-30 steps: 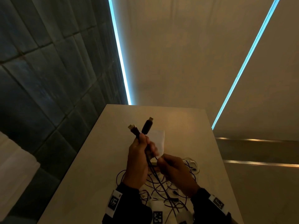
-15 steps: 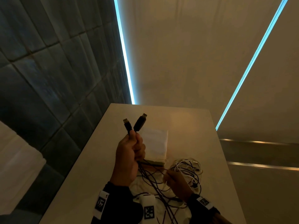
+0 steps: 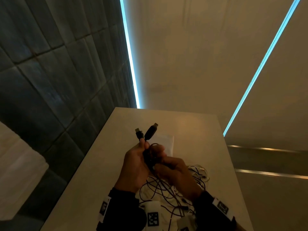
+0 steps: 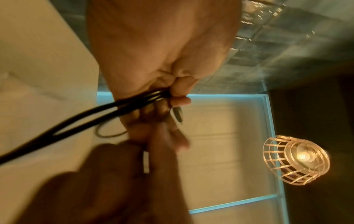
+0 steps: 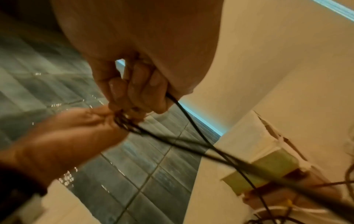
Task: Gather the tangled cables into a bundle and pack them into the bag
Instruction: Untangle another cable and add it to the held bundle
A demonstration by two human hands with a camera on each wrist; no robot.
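Observation:
My left hand [image 3: 138, 159] is raised over the table and grips a black cable [image 4: 80, 119] just below its two plug ends [image 3: 146, 133], which stick up above the fist. My right hand [image 3: 173, 169] is pressed against the left and pinches a strand of the same black cable [image 5: 191, 121]. From both hands the strands hang down into a tangle of dark cables [image 3: 165, 194] on the table. A coil of white cable [image 3: 201, 174] lies right of the hands. A white bag [image 3: 166, 144] lies flat just beyond them, partly hidden.
The pale table [image 3: 103, 164] is narrow, with a dark tiled wall [image 3: 50, 80] along its left edge and a drop on the right. White tagged blocks [image 3: 153, 214] sit near the front edge among the cables. A caged lamp [image 4: 298, 160] hangs overhead.
My right hand has come up from the tangle on the table to meet the left hand, bringing a cable strand with it. The left hand still holds the plugs upright.

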